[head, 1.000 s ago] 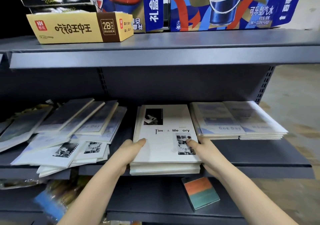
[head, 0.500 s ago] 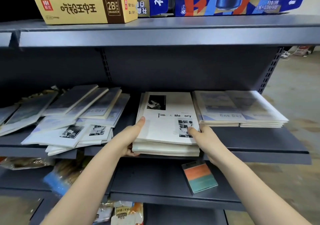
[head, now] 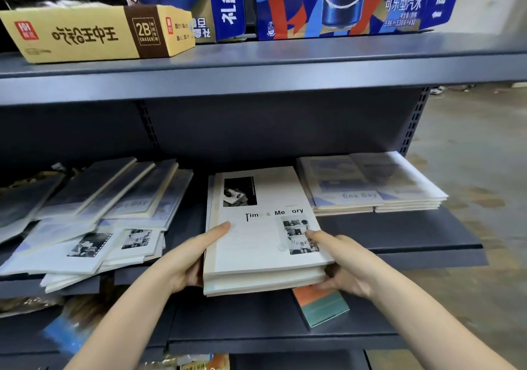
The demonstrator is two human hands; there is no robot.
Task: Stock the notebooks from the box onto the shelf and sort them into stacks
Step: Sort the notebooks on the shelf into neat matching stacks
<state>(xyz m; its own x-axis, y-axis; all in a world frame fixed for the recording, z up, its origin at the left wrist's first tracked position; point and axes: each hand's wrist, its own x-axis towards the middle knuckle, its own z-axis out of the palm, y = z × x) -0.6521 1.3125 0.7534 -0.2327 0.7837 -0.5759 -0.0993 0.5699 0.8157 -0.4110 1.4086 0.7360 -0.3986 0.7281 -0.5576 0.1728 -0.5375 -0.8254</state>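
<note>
A stack of white "Time & Memory" notebooks [head: 258,235] lies at the middle of the grey shelf [head: 399,235], its front end over the shelf edge. My left hand [head: 188,258] grips its left side, thumb on the cover. My right hand [head: 342,258] grips its right front corner, thumb on top and fingers underneath. A neat stack of blue "Fine Day" notebooks [head: 368,184] lies to the right. A loose, fanned pile of mixed notebooks [head: 94,213] covers the shelf's left half.
An orange and teal notebook [head: 322,304] lies on the lower shelf under the stack. On the top shelf stand a yellow eraser carton [head: 94,34] and blue soda cartons [head: 342,2]. Bare concrete floor [head: 482,156] extends to the right.
Both hands have slid down the stack's sides to its front corners, and the stack's front end now overhangs the shelf edge. The camera has tilted slightly.
</note>
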